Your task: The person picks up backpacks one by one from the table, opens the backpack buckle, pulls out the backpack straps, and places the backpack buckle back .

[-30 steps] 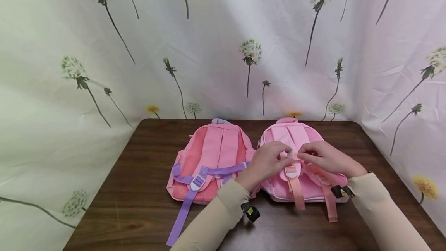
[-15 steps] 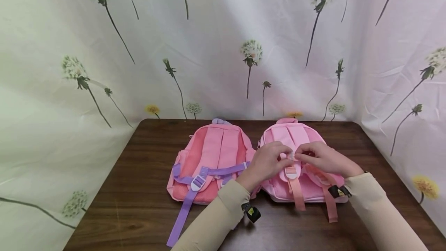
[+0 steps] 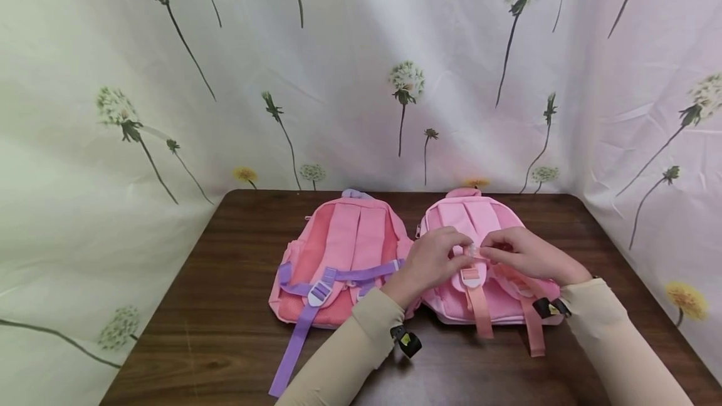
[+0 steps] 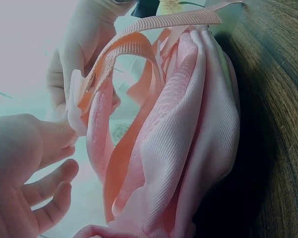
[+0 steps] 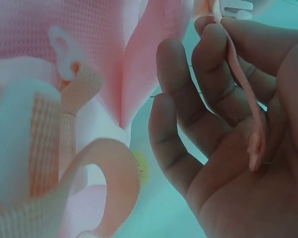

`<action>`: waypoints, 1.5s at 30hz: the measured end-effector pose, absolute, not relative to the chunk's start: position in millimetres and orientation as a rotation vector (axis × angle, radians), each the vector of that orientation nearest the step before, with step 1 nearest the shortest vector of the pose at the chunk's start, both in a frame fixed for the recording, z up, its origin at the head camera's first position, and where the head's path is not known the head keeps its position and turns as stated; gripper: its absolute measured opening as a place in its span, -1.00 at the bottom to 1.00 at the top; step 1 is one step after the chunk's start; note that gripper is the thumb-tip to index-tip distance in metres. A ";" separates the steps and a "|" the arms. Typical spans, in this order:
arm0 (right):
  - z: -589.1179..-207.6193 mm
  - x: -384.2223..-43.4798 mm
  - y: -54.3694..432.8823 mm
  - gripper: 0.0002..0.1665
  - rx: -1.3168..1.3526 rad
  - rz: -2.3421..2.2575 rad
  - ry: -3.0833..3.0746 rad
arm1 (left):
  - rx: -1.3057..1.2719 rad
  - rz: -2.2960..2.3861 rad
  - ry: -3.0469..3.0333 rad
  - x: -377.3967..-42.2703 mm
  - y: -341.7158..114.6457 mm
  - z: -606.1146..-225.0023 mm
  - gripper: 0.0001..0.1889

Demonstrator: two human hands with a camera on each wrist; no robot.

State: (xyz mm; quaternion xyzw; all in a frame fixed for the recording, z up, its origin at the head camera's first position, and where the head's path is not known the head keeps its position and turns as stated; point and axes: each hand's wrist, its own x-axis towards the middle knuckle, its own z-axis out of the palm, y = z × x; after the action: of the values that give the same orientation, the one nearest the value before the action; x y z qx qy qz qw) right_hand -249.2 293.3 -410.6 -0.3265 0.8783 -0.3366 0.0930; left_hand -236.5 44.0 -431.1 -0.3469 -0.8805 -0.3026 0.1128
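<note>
A light pink backpack [image 3: 507, 313] lies on the table at right, its strap side up. Over its shoulder straps, my left hand [image 3: 431, 262] pinches a small white plastic buckle [image 3: 472, 249] between thumb and fingers. My right hand [image 3: 526, 255], close beside it, pinches a thin peach webbing strap [image 5: 243, 82]. White prongs [image 5: 238, 7] show just past those fingertips in the right wrist view; how the buckle parts meet is hidden. Below the hands sits a white strap adjuster [image 3: 470, 278] with a peach strap tail [image 3: 481, 315] hanging from it.
A second, coral-pink backpack [image 3: 345, 230] lies to the left, close against the first. Its purple straps [image 3: 296, 349] trail over the dark wooden table [image 3: 203, 331]. A flower-printed curtain [image 3: 350, 80] stands behind the table and along both sides.
My right hand came in toward the left hand half a second ago and has since shifted slightly back right. My left hand keeps its pinch on the buckle; both backpacks stay put.
</note>
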 end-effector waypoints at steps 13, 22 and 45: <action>-410.7 -245.6 294.0 -0.91 -0.906 -1.019 2.623 | -1.004 -0.934 -2.572 -236.7 41.5 -432.1 -0.75; -412.8 -244.3 297.0 -0.89 -0.851 -1.079 2.586 | -1.011 -0.905 -2.554 -237.1 40.0 -430.7 -0.75; -411.6 -240.9 296.1 -0.86 -0.878 -1.127 2.565 | -1.030 -0.934 -2.528 -237.2 40.3 -431.9 -0.74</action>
State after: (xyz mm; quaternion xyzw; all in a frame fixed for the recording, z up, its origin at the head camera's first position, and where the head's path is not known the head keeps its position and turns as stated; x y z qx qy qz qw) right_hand -240.9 296.1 -411.6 -0.2973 0.8690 -0.3820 0.1025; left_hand -237.2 40.3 -431.9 -0.3540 -0.8691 -0.3209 0.1279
